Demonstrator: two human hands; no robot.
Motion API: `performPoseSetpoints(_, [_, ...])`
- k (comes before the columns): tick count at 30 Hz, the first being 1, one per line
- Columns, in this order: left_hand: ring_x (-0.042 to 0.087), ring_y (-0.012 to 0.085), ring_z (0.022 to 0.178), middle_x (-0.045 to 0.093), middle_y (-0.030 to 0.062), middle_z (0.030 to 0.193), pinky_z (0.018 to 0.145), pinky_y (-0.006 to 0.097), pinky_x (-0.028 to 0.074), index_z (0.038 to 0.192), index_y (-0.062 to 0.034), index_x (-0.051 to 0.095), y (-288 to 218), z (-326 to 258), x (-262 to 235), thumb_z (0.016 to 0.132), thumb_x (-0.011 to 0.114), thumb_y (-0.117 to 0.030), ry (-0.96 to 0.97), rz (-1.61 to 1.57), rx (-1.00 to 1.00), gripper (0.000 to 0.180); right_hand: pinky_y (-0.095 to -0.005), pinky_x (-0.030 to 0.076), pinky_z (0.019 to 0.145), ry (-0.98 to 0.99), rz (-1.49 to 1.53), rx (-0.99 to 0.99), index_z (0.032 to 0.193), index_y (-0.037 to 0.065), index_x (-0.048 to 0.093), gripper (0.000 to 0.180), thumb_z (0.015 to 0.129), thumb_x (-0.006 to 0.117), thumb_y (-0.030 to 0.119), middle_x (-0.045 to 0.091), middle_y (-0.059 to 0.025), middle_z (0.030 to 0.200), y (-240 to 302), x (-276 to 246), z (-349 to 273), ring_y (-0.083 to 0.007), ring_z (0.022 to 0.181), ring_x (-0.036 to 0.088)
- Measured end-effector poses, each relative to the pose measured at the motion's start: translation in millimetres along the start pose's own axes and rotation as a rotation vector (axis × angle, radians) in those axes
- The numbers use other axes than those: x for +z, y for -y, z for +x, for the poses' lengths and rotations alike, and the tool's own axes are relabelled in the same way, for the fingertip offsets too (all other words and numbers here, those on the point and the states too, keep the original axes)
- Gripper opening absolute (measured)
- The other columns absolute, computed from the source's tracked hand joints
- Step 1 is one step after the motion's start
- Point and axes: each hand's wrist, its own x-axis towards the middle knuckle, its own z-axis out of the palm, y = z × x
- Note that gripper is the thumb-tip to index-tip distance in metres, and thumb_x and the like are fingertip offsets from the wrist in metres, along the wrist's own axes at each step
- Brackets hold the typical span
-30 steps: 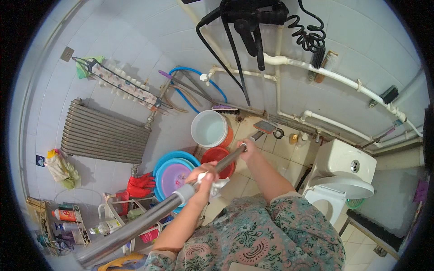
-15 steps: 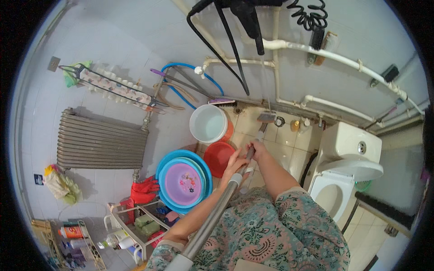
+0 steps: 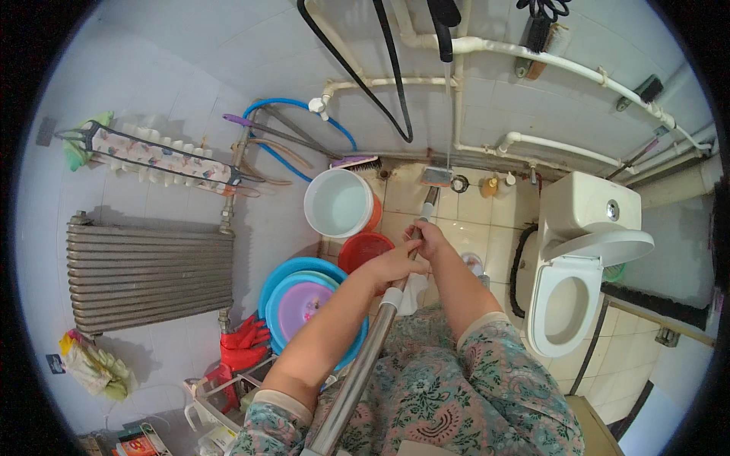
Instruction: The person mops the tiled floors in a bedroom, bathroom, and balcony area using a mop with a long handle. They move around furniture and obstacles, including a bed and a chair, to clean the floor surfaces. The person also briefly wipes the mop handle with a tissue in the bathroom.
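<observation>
Both hands, left hand point(image 3: 391, 264), right hand point(image 3: 427, 237), gripping metal mop handle point(image 3: 365, 357), apparently colourful packages point(image 3: 137, 442) bottom-left

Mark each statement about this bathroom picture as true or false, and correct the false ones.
1. Both hands grip the mop handle. True: the left hand and right hand close around it.
2. The toilet lid is shut. False: the lid is up and the bowl is open.
3. The white bucket stands beside the red basin. True.
4. The stacked basins lie to the person's right. False: they lie to the left, below the radiator.
5. The mop head rests on the floor near the wall. True.
</observation>
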Motion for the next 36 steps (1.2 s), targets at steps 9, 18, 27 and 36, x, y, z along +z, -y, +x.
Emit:
performPoseSetpoints(9, [0.052, 0.0129, 0.058, 0.053, 0.0076, 0.087, 0.051, 0.028, 0.045, 0.139, -0.0167, 0.013, -27.6, 32.9, -6.3, 0.077, 0.056, 0.0, 0.05, -0.869, -0.208, 0.077, -0.04, 0.05, 0.059, -0.165, 0.217, 0.045, 0.097, 0.002, 0.043, 0.027, 0.09, 0.048, 0.027, 0.055, -0.01, 0.073, 55.1, 14.2, 16.4, -0.0241, 0.066, 0.057])
performPoseSetpoints(18, [0.046, 0.0081, 0.053, 0.048, 0.0024, 0.078, 0.046, 0.021, 0.038, 0.135, -0.011, 0.023, -95.6, -64.5, 0.0, 0.077, 0.051, 0.001, -0.013, -0.616, -0.176, 0.066, -0.0411, 0.053, 0.054, -0.215, 0.307, 0.067, 0.097, 0.001, 0.04, 0.019, 0.089, 0.047, 0.017, 0.053, -0.0145, 0.076, 73.9, -8.4, 66.4, -0.0247, 0.061, 0.055])
performPoseSetpoints(27, [0.048, 0.01, 0.053, 0.049, 0.0036, 0.073, 0.046, 0.024, 0.039, 0.126, -0.0034, 0.029, -73.7, -67.9, -41.8, 0.074, 0.051, 0.001, 0.135, -0.603, -0.089, 0.057, -0.0371, 0.052, 0.057, -0.108, 0.153, 0.093, 0.078, 0.005, 0.046, 0.012, 0.085, 0.05, 0.015, 0.049, -0.0091, 0.067, 61.0, 20.3, 18.4, -0.0235, 0.063, 0.053])
performPoseSetpoints(36, [0.049, 0.0102, 0.052, 0.05, 0.0024, 0.066, 0.046, 0.023, 0.039, 0.108, -0.0082, 0.043, -68.6, -29.8, -19.3, 0.079, 0.053, -0.004, -0.115, -0.7, -0.129, 0.031, -0.0388, 0.051, 0.057, 0.02, -0.009, 0.145, 0.081, 0.001, 0.047, 0.013, 0.084, 0.051, 0.013, 0.05, -0.0107, 0.068, 52.6, 84.2, -69.6, -0.0251, 0.059, 0.053])
